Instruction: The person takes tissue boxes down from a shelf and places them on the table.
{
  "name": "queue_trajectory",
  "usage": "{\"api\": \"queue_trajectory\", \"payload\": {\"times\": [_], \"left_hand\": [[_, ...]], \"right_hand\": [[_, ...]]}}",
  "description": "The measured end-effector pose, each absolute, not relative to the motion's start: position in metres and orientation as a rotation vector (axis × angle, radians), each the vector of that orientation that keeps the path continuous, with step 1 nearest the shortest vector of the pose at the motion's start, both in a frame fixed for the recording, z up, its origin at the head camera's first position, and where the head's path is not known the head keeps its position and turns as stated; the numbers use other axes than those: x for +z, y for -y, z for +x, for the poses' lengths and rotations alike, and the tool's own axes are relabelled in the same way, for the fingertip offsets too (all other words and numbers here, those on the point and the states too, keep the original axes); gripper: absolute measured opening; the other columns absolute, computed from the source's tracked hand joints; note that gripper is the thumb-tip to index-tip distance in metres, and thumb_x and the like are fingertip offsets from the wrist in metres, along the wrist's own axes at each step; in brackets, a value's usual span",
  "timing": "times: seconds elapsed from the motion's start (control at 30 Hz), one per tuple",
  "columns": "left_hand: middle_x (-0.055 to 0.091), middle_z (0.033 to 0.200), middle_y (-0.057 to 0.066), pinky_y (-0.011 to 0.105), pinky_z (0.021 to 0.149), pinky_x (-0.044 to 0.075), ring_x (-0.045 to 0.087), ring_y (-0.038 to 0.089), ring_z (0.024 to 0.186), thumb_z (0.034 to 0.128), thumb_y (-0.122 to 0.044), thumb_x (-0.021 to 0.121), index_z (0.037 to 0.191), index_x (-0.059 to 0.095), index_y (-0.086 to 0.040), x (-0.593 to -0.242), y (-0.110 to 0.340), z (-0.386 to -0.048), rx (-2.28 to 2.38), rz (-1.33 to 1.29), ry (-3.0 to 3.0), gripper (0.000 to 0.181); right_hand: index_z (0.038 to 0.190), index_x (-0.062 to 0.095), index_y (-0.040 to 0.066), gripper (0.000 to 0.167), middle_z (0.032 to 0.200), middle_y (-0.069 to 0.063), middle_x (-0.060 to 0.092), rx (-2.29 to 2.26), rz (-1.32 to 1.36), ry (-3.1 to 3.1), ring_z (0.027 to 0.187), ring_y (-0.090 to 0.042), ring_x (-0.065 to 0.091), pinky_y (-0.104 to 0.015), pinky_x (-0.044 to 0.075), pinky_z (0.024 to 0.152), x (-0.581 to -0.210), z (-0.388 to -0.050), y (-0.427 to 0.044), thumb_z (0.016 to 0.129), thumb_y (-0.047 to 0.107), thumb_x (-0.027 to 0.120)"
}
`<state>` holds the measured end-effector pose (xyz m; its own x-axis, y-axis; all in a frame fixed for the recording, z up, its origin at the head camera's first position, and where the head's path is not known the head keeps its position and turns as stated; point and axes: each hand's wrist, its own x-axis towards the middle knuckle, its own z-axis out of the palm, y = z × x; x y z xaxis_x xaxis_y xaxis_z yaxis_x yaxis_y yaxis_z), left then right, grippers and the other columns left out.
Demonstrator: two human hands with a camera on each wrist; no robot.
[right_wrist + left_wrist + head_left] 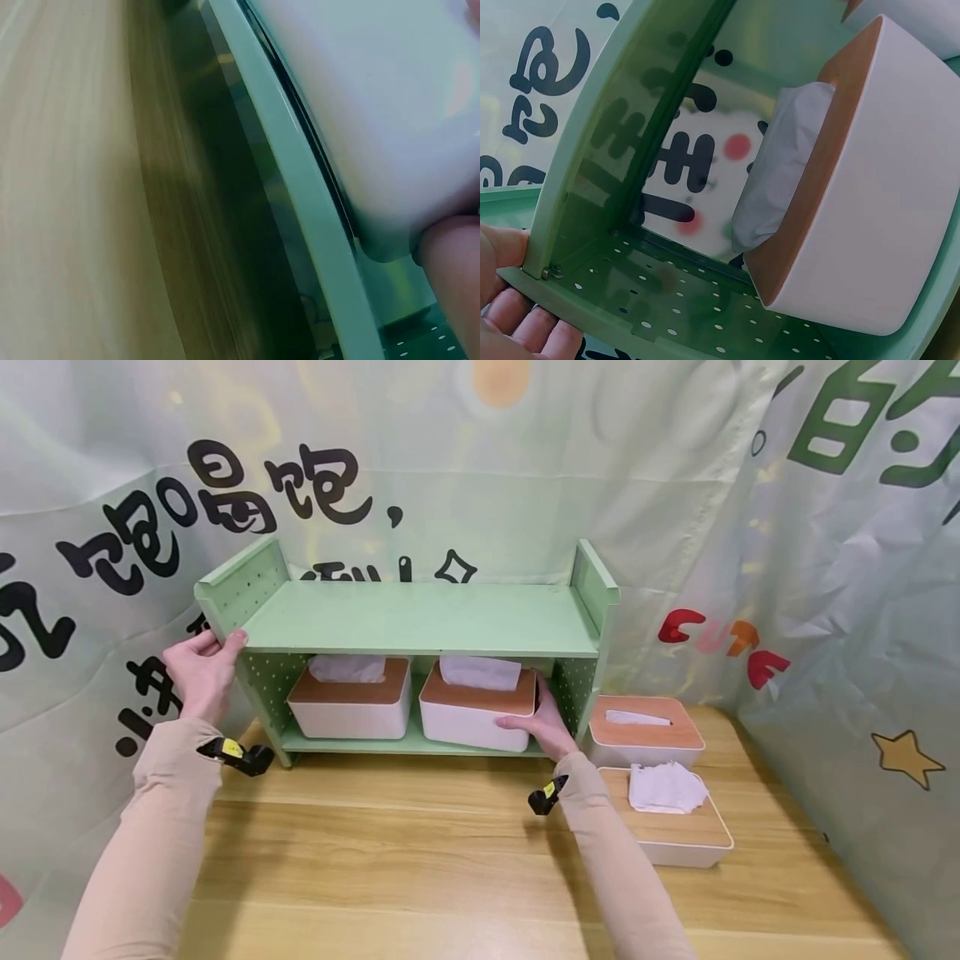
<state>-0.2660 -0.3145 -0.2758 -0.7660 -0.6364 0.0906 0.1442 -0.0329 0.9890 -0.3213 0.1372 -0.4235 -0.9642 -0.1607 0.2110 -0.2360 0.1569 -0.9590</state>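
Note:
A two-tier green shelf (pixel 420 620) with perforated side panels stands on the wooden table. My left hand (pixel 201 675) grips its left side near the upper board; the left wrist view shows the fingers (pixel 534 330) curled around the panel's edge. On the lower tier, my right hand (pixel 549 725) holds the right end of a white tissue box (pixel 474 724) with a wood-look lid. That box sits slightly askew, tissue sticking out on top. Left of it, a similar tissue box (pixel 352 720) rests on the same tier. The right wrist view shows only part of the held box (pixel 390 127).
Right of the shelf, two more tissue boxes stand on the table (pixel 360 860): one at the back (pixel 645 756) and one in front (pixel 682 853) with crumpled tissue on top. A printed curtain (pixel 465 493) hangs behind and along both sides.

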Motion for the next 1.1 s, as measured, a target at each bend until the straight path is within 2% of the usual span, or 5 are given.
{"api": "queue_trajectory", "payload": {"times": [0.4,0.83,1.1], "left_hand": [[0.064,0.056,-0.025,0.007,0.058,0.051,0.064,-0.006,0.06,0.0868,-0.007,0.074,0.134,0.061,-0.002,-0.276,0.315,-0.267,-1.855,0.515,1.699,0.049],[0.063,0.056,-0.025,0.006,0.059,0.052,0.064,-0.006,0.061,0.0866,-0.007,0.075,0.134,0.06,-0.002,-0.276,0.314,-0.266,-1.854,0.515,1.698,0.05],[0.063,0.056,-0.024,0.007,0.058,0.051,0.063,-0.007,0.06,0.0869,-0.006,0.074,0.134,0.06,0.0,-0.276,0.313,-0.265,-1.858,0.5,1.689,0.05]], "right_hand": [[0.163,0.007,0.017,0.121,0.17,-0.011,0.011,1.918,0.377,2.362,0.158,-0.027,0.012,-0.051,0.015,0.129,-0.425,-0.313,-0.137,0.072,0.02,0.087],[0.163,0.007,0.015,0.12,0.171,-0.009,0.009,1.943,0.398,2.337,0.159,-0.025,0.009,-0.048,0.011,0.13,-0.428,-0.304,-0.141,0.073,0.014,0.087],[0.163,0.008,0.015,0.121,0.171,-0.009,0.007,1.967,0.393,2.331,0.159,-0.024,0.006,-0.047,0.008,0.131,-0.427,-0.294,-0.144,0.072,0.016,0.088]]}}
